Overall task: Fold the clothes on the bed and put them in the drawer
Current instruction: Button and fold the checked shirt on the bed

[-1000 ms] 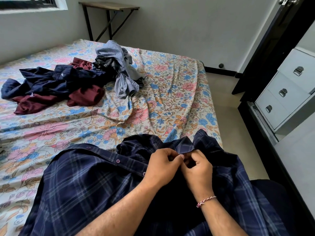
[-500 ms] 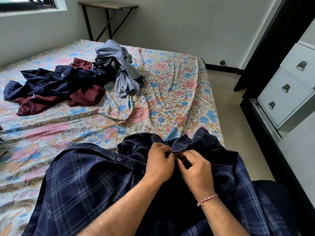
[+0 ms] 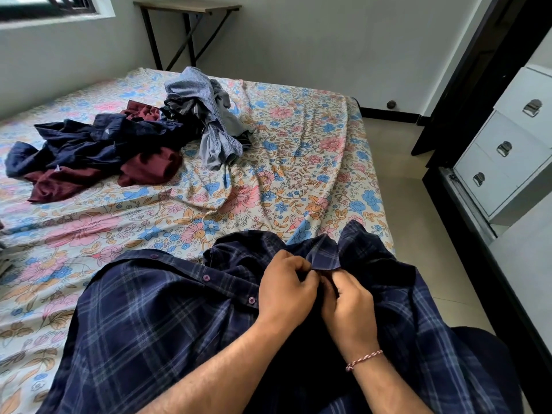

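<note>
Both hands have crept up the placket toward the collar (image 3: 324, 256) since a second ago. The left hand (image 3: 285, 289) and right hand (image 3: 348, 297) now meet, fingers pinching the plaid shirt (image 3: 155, 318) at its neck, likely buttoning. The shirt spreads over the bed (image 3: 283, 174) edge, its length running back toward the person; the drawers (image 3: 504, 162) wait off right.

Soft daylight is coming in from the window (image 3: 56, 7) at upper left, lighting the wall (image 3: 313, 46) and bed (image 3: 298, 162) evenly. Shadows are staying faint, deepening only in the dark shirt (image 3: 155, 330) folds under the hands. The wide lens is bending the drawers (image 3: 507, 150) at the right edge. Focus is holding sharp, without glare.
</note>
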`<action>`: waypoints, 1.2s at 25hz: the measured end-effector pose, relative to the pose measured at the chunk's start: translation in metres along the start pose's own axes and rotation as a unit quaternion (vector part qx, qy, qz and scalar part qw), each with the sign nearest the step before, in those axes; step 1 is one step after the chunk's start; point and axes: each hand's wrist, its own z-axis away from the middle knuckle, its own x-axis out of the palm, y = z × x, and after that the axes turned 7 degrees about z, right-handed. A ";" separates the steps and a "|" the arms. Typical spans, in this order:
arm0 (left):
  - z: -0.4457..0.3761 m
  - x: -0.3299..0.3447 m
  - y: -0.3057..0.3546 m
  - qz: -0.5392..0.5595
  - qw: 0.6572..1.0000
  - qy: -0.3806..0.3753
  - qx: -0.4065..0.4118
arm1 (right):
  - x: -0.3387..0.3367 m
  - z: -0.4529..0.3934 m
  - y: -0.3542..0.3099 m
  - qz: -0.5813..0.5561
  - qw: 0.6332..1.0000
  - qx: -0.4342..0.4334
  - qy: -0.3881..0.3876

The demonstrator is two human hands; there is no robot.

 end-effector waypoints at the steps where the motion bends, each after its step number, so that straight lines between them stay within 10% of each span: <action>1: 0.001 -0.001 0.002 -0.006 1.000 0.004 0.000 | 0.001 0.000 0.001 0.049 0.998 -0.044 0.009; 8: 0.003 -0.003 0.005 0.003 1.000 0.027 0.013 | 0.003 -0.004 0.009 -0.228 0.956 0.138 -0.122; 12: -0.006 -0.010 0.006 0.068 0.997 0.011 -0.034 | 0.001 -0.005 0.015 -0.101 0.982 0.092 -0.128; 16: -0.031 -0.046 0.031 -0.079 0.975 -0.187 0.095 | -0.020 -0.027 0.004 -0.134 0.979 0.081 -0.130; 21: -0.159 -0.113 0.090 -0.261 0.876 -0.356 0.192 | -0.076 -0.143 0.002 -0.208 0.896 0.163 -0.357; 25: -0.222 -0.122 0.130 -0.337 0.861 -0.252 0.287 | -0.084 -0.237 -0.009 0.022 0.991 0.065 -0.113; 30: -0.182 -0.102 0.119 -0.275 0.899 0.080 0.330 | -0.078 -0.212 -0.024 0.105 0.982 -0.081 0.133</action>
